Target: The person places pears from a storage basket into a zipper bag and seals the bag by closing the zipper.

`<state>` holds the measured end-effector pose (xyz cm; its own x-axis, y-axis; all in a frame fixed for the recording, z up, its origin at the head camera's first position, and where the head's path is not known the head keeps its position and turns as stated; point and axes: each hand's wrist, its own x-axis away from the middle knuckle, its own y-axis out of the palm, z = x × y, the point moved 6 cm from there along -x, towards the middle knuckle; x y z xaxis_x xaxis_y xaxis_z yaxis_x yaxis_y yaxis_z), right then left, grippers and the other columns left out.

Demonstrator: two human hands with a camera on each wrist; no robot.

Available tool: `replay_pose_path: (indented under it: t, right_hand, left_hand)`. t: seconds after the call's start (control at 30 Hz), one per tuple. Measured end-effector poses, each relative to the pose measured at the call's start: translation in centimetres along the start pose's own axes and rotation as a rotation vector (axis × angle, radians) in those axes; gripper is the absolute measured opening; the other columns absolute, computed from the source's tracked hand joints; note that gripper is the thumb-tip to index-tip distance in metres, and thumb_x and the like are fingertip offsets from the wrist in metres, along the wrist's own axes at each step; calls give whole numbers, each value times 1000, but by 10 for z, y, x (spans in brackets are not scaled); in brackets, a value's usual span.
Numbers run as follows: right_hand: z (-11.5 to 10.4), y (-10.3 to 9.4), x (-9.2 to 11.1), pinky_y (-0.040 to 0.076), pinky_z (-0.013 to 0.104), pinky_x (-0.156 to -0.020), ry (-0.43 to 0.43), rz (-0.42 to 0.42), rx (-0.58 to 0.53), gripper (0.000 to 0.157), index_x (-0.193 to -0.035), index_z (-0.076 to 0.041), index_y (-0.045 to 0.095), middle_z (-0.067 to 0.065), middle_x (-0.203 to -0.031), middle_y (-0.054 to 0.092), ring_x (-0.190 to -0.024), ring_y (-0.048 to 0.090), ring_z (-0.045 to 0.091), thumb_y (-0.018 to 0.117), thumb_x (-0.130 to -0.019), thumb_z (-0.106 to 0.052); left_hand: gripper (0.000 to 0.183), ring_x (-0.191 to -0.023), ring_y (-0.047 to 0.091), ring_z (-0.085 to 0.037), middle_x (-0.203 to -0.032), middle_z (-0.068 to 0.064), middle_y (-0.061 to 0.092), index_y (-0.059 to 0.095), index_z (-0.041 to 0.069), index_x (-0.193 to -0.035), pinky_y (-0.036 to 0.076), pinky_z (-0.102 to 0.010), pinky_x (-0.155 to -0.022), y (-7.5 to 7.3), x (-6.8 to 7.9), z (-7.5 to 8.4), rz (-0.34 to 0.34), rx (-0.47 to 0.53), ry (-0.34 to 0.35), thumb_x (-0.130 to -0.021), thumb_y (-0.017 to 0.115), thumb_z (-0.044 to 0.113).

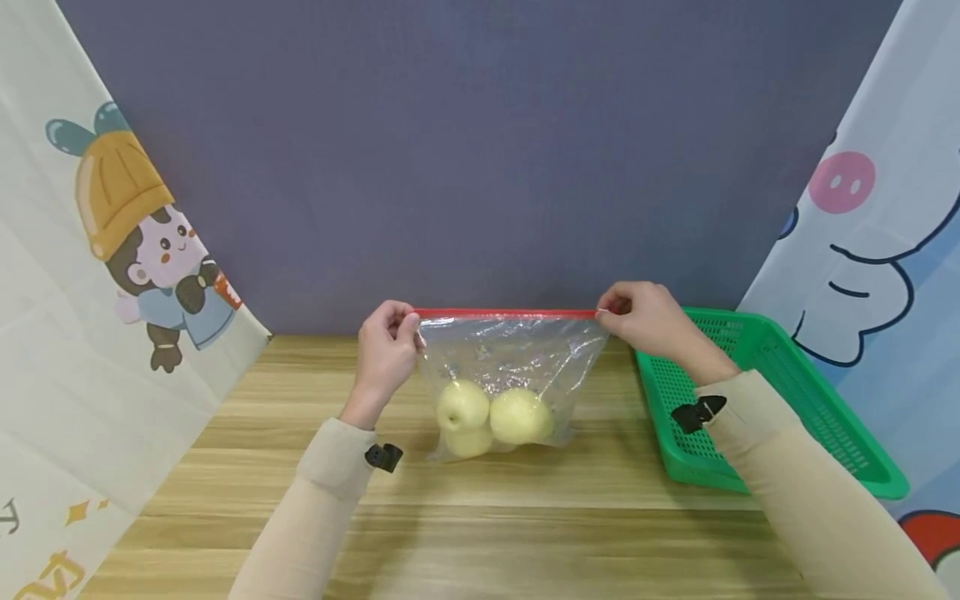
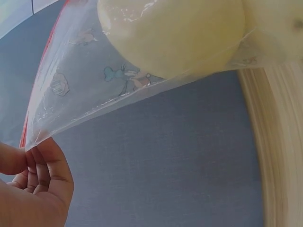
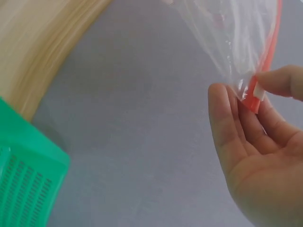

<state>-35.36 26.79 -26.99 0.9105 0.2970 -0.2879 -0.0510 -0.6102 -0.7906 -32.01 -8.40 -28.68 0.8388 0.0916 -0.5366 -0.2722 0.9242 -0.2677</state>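
Note:
A clear zipper bag with a red strip along its top hangs stretched between both hands. Inside, at the bottom, sit several pale yellow-green round fruits, pear- or apple-like. My left hand pinches the bag's top left corner between thumb and fingers. At the opposite corner my right hand pinches the end of the red strip. In the right wrist view a small white slider lies under that thumb. Small printed figures show on the plastic in the left wrist view.
A green perforated plastic basket stands on the right side of the wooden table, under the right forearm. Behind the table rises a dark grey-blue panel. Cartoon-printed sheets flank both sides.

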Motion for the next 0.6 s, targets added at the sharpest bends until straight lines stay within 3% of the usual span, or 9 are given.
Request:
replay_pose_path:
  t: [0.23, 0.6]
  right_hand:
    - [6, 4, -3, 56, 37, -76, 36, -29, -133, 20, -113, -2, 70, 12, -104, 69, -92, 65, 27, 66, -99, -16]
    - [8, 7, -7, 55, 41, -78, 47, -2, -193, 22, -118, -4, 68, 13, -108, 69, -92, 67, 29, 65, -101, -17]
  left_hand:
    - [8, -64, 60, -20, -82, -20, 61, 61, -7, -102, 53, -23, -52, 0, -4, -4, 6, 5, -50, -102, 57, 0]
    - [10, -67, 61, -22, -84, -16, 60, 59, -4, -106, 52, -24, -55, 7, -13, -5, -17, 5, -112, -104, 55, 5]
